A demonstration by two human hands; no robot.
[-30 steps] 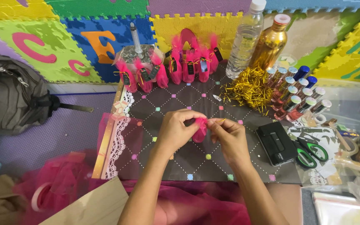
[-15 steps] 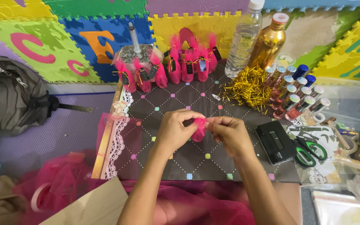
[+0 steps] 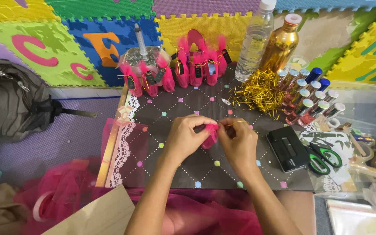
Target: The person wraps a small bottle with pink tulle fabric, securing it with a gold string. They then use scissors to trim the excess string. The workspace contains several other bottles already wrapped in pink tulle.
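Both my hands meet over a dark quilted board (image 3: 170,152) with small coloured squares. Between them is a small pink tulle pouch (image 3: 210,135). My left hand (image 3: 186,137) pinches its top from the left. My right hand (image 3: 239,141) grips it from the right, and a thin gold thread (image 3: 236,123) loops over the fingers. Several finished pink pouches (image 3: 188,72) with dark tags stand in a row at the board's far edge.
A heap of gold tinsel (image 3: 257,92), a clear water bottle (image 3: 254,41), a gold bottle (image 3: 282,43) and several small vials (image 3: 307,98) lie at the far right. A black case (image 3: 287,149) and green-handled scissors (image 3: 325,156) sit right. A grey bag (image 3: 9,100) lies left.
My hands have stayed in the same place over the board, with only small finger movements at the top of the pink pouch.
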